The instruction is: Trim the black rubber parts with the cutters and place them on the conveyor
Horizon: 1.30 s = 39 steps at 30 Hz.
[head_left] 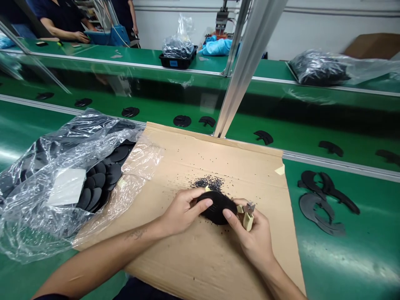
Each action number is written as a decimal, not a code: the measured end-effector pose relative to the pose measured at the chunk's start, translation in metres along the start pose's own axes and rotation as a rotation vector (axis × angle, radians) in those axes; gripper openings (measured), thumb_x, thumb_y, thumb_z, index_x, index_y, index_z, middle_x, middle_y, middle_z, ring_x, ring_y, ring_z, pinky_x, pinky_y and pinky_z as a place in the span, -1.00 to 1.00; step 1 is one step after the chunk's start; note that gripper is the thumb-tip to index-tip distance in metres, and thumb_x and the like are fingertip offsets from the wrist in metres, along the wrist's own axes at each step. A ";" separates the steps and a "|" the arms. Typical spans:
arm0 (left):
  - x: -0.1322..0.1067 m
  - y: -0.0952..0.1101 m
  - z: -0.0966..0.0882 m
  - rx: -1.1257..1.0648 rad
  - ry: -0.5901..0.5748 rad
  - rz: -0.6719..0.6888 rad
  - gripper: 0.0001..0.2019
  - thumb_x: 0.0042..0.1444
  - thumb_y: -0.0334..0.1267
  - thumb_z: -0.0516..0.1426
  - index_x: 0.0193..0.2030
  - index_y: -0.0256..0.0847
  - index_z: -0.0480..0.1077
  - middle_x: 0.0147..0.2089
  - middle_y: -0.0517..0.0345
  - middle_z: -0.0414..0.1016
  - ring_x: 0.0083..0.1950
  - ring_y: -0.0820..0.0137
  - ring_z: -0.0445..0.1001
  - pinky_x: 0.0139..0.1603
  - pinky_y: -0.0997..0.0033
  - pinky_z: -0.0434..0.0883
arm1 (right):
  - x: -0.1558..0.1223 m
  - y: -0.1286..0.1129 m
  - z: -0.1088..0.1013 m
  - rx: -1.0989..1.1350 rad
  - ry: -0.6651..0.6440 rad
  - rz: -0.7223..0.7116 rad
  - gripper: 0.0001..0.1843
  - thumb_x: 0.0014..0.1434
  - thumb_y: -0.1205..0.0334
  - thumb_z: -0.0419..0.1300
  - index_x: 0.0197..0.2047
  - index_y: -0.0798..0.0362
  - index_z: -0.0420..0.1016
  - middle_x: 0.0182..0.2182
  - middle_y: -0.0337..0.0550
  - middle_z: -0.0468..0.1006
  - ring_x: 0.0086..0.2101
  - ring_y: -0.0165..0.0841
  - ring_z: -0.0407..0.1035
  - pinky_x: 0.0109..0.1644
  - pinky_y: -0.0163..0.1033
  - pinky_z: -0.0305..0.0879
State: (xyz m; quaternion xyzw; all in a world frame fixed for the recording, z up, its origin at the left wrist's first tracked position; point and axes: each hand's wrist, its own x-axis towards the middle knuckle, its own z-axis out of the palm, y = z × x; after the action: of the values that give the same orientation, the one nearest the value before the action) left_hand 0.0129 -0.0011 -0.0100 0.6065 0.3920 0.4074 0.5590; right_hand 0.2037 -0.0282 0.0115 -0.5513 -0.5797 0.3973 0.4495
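Observation:
A black plastic disc (pixel 216 208) is held up over the cardboard between my two hands. My left hand (pixel 183 210) grips its left edge, thumb on top. My right hand (pixel 254 237) pinches the right edge with the thumb and also holds small side cutters (pixel 249 210), whose handles look wrapped in pale yellow tape. The cutters' metal jaws point up and away from the disc. Just beyond the disc lies a pile of tiny black trimmings (pixel 208 182), with more bits scattered around it.
A cardboard sheet (pixel 175 262) covers the bench in front of me. At left, a clear plastic bag (pixel 40 166) lies open with many black discs (pixel 99 180). Curved black parts (pixel 315 210) lie at right. Beyond, a green conveyor (pixel 156 118) carries spaced black parts; a metal post (pixel 246 62) rises there.

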 end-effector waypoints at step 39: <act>-0.002 0.014 -0.010 0.343 -0.042 0.632 -0.80 0.29 -0.32 0.20 0.04 -0.27 0.48 -0.16 -0.03 0.65 -0.13 0.34 0.60 -0.08 0.27 0.56 | -0.003 0.003 -0.005 -0.176 -0.164 -0.525 -0.71 0.18 0.52 0.18 -0.09 -0.01 0.48 -0.27 -0.09 0.59 -0.28 -0.29 0.51 -0.27 -0.18 0.47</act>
State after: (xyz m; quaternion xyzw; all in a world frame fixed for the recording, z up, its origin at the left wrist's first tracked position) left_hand 0.0027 -0.0004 0.0040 0.7910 0.2362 0.4758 0.3035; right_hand 0.2094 -0.0313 0.0102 -0.3855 -0.7692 0.2588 0.4390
